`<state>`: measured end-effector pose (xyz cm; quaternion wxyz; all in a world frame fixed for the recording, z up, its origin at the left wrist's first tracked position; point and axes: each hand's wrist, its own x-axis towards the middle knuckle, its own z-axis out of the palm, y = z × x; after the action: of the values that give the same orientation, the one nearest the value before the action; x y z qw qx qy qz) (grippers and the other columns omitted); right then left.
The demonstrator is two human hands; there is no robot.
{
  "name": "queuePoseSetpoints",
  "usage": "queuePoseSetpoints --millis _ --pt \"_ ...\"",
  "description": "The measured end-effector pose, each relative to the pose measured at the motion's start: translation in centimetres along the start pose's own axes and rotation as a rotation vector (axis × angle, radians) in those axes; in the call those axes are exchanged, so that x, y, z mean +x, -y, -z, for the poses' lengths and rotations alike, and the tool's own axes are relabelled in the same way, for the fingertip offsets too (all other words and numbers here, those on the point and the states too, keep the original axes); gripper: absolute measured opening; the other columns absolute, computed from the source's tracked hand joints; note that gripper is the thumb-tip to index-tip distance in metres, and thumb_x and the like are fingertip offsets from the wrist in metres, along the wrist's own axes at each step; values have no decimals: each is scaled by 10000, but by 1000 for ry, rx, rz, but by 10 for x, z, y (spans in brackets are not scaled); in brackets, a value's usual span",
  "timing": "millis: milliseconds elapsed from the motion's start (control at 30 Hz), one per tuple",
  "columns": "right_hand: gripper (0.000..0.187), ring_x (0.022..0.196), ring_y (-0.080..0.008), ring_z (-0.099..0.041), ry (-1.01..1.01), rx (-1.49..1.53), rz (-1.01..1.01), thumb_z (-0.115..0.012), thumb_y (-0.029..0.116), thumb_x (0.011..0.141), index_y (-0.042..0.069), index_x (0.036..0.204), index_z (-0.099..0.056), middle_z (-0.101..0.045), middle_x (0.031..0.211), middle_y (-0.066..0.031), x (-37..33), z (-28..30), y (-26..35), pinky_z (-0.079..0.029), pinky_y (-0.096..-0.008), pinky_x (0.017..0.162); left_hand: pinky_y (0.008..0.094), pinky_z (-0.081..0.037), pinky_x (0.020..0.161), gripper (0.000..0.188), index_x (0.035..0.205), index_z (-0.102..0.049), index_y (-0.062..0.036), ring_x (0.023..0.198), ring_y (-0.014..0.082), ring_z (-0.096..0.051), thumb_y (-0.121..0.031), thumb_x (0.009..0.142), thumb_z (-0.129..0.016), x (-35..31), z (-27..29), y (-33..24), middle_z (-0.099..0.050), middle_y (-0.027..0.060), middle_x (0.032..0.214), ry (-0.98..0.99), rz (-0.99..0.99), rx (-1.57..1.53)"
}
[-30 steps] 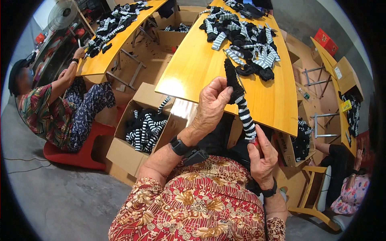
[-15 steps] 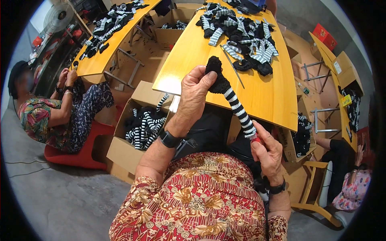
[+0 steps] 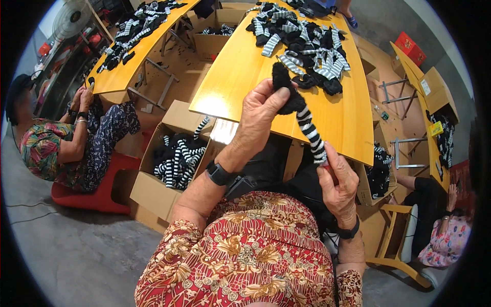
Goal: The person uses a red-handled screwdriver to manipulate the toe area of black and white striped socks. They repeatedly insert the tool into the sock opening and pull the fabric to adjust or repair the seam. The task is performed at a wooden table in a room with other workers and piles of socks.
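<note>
Knitted piece (image 3: 310, 134): we see it run slantwise between the two hands, before the near edge of the yellow table (image 3: 230, 89).
Left hand (image 3: 258, 116): we find its thumb and fingers pinching the black upper end.
Right hand (image 3: 339, 185): we observe its fingertips clamped on the striped lower end.
Pile (image 3: 307, 48): we note black-and-grey pieces on the table, beyond the hands.

At one o'clock your knitted piece (image 3: 292, 101) looks fuzzy and matt; at twelve, your wooden tabletop (image 3: 232, 79), smooth and glossy; at nine, the carton (image 3: 152, 197), matt cardboard
</note>
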<state>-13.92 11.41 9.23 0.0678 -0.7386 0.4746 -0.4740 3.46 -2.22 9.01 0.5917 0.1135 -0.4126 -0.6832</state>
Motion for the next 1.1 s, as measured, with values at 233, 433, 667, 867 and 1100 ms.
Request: queuePoseSetpoints --millis 233,433,667,867,1100 --pt "448 851 -140 -608 37 232 -409 -597 -5 853 -18 1299 -549 -652 987 -116 -21 0 20 -479 -264 787 230 -497 783 146 1042 -636 -41 824 74 -617 -145 943 -612 0 10 13 -682 17 949 -68 -49 65" --pt "447 747 -163 -596 -57 27 -173 -604 -26 845 -34 1289 -548 -631 886 -119 -6 -12 8 -485 -268 694 231 -516 785 113 1020 -636 -40 842 73 -636 -113 936 -613 5 -1 23 -685 16 946 -37 -32 -33" --pt "446 846 -149 -608 60 184 -358 -585 -11 860 -22 1304 -540 -650 987 -129 -5 -6 14 -481 -256 761 235 -529 804 112 1022 -643 -46 868 94 -650 -108 934 -611 13 13 13 -686 29 954 -130 -75 -90" --pt "417 927 -149 -623 -28 179 -381 -588 4 878 -15 1293 -553 -664 1052 -136 1 -20 4 -483 -261 821 234 -522 750 69 959 -639 -63 814 70 -633 -125 932 -622 12 13 26 -678 5 916 -92 5 -44" --pt "453 784 -144 -587 53 41 -248 -625 -23 831 2 1280 -571 -635 902 -98 7 8 -4 -474 -259 737 244 -481 752 272 1083 -628 -112 843 44 -571 -341 936 -624 25 39 -16 -635 -45 937 -22 236 97"
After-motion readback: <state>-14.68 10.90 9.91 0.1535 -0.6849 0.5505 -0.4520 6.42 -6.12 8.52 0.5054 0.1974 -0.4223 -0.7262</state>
